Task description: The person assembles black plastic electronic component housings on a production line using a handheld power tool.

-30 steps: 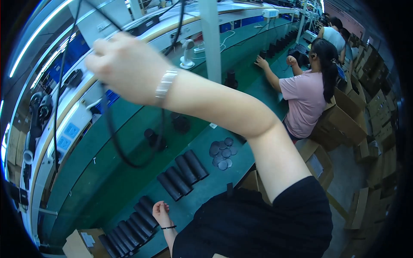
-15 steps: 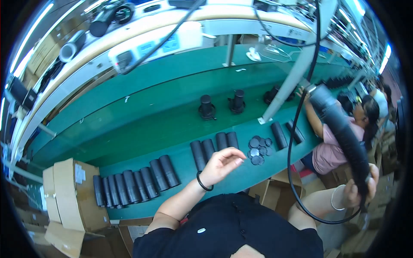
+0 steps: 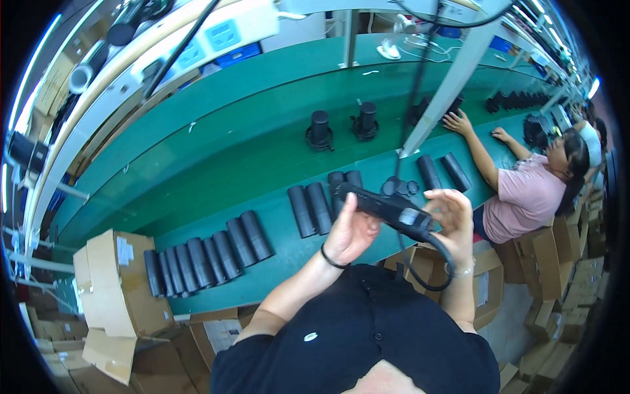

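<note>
A black, tube-like corded hand tool [image 3: 384, 209] lies slantwise between my hands, above the front of the green bench; its exact kind is unclear. My left hand [image 3: 351, 231] is closed on its left end, thumb pressed along the side. At the other end, the fingers of my right hand [image 3: 458, 226] curl around the tool near a small pale label. From that end a black cable [image 3: 449, 272] loops down and back up overhead. Just behind the tool lie several black round discs [image 3: 400, 187], partly covered by it. Black cylinders [image 3: 307, 210] stand close beyond my left hand.
A row of black cylinders [image 3: 203, 262] runs along the left of the bench [image 3: 262, 289], beside an open carton [image 3: 121, 282]. Two more cylinders [image 3: 430, 173] lie at right. Black round-based units [image 3: 319, 131] stand farther back. A metal post [image 3: 446, 92] rises nearby; a co-worker [image 3: 531, 190] sits at right.
My right hand has brought the tool down from the far right to the middle. My left hand, holding nothing before, has closed on its other end. The co-worker's arms have shifted.
</note>
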Available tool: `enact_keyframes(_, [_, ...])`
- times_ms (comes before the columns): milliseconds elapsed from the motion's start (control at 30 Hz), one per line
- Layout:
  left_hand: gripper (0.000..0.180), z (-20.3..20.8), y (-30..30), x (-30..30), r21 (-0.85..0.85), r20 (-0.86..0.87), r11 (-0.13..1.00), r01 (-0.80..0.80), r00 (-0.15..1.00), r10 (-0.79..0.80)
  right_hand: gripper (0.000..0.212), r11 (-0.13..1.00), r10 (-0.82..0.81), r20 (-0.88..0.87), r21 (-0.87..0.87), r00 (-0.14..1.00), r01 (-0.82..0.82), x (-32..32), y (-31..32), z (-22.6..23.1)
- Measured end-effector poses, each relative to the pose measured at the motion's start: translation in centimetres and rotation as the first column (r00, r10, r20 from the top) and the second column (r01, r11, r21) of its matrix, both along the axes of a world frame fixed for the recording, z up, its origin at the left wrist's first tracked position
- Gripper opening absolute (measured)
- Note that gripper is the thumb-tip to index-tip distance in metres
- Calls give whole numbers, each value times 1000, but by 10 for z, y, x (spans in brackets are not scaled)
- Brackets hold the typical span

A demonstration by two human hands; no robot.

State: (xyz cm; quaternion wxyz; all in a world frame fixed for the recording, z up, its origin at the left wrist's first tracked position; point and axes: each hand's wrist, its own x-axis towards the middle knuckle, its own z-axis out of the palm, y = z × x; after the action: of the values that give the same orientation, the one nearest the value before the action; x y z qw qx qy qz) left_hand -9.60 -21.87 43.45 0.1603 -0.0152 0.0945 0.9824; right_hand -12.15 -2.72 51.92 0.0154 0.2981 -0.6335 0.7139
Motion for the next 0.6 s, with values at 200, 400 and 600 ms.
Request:
enact_keyframes(200, [44, -16, -20, 10, 85, -60, 969, -234, 969, 239, 12, 567, -170, -86, 806, 982, 169, -41, 46, -123])
enact_keyframes(400, [41, -17, -9, -4, -116, -148, 933, -341, 935, 323, 55, 700, 443, 418, 392, 793, -597, 18, -20, -109])
enact_keyframes(600, [45, -15, 15, -12, -330, -222, 891, -312, 943, 248, 98, 926, 377, 378, -190, 846, -327, -35, -54, -95])
